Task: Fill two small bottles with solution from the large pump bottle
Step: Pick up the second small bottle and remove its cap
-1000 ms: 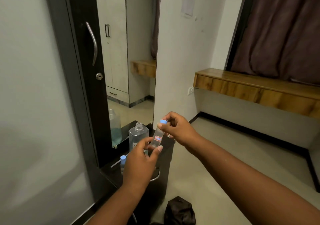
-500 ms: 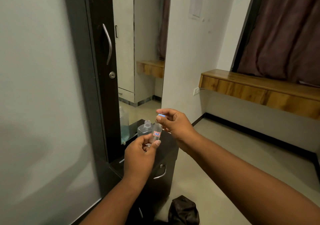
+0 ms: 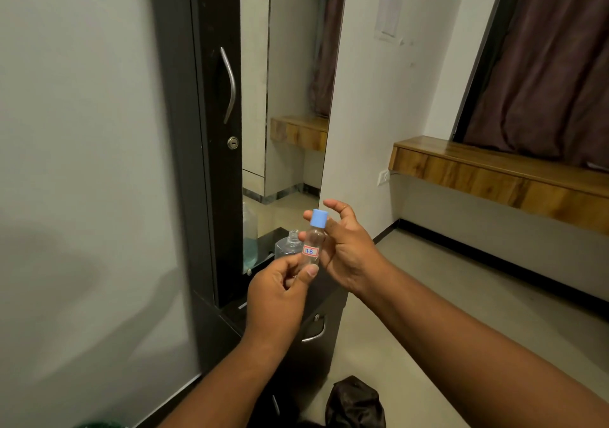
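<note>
The left hand [image 3: 276, 299] pinches the base of a small clear bottle [image 3: 312, 246] between thumb and fingers. The bottle stands near upright, long axis vertical, blue cap [image 3: 319, 218] pointing up, red-bordered label facing the camera. Behind it, an uncapped large bottle [image 3: 287, 246] rests on the dark cabinet [image 3: 316, 338]. The right hand [image 3: 349, 249] is beside the bottle, fingers spread, gripping nothing.

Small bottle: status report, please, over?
Left hand pinches small bottle low. Right hand open beside it. Blue cap on. Large bottle uncapped behind. Nothing in the way.
</note>
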